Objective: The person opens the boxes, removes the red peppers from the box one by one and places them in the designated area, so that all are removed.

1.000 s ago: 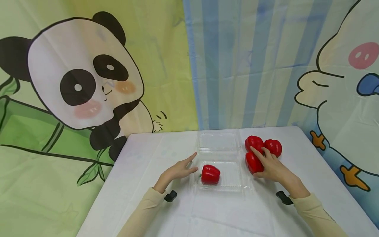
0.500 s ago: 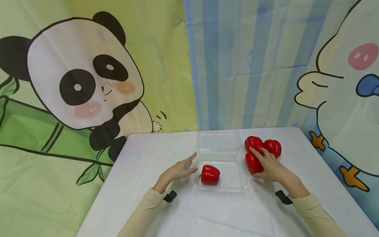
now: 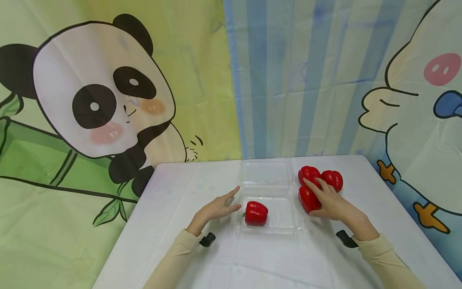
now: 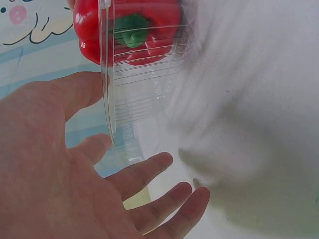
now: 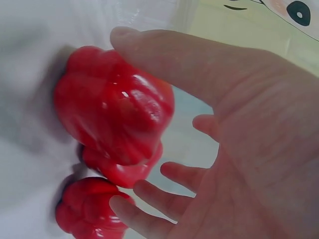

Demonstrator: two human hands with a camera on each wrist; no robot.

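In the head view a clear plastic clamshell box (image 3: 283, 214) lies with its lid (image 3: 267, 173) folded back, a red bell pepper (image 3: 256, 213) on the left in its base. My left hand (image 3: 216, 207) is at the box's left side, fingers spread; the left wrist view shows the thumb (image 4: 89, 89) at the rim. My right hand (image 3: 333, 204) reaches over another red bell pepper (image 3: 308, 199) right of the box. In the right wrist view its thumb lies against that pepper (image 5: 114, 104), while the other fingers stand loosely apart from it.
Two more red bell peppers, one behind (image 3: 309, 174) and one to the right (image 3: 333, 180), sit beyond my right hand. The white table (image 3: 202, 176) ends at a curtain (image 3: 270, 80) printed with cartoon animals.
My right hand shifts very slightly over the pepper. The left hand, the box and the peppers stay where they were.
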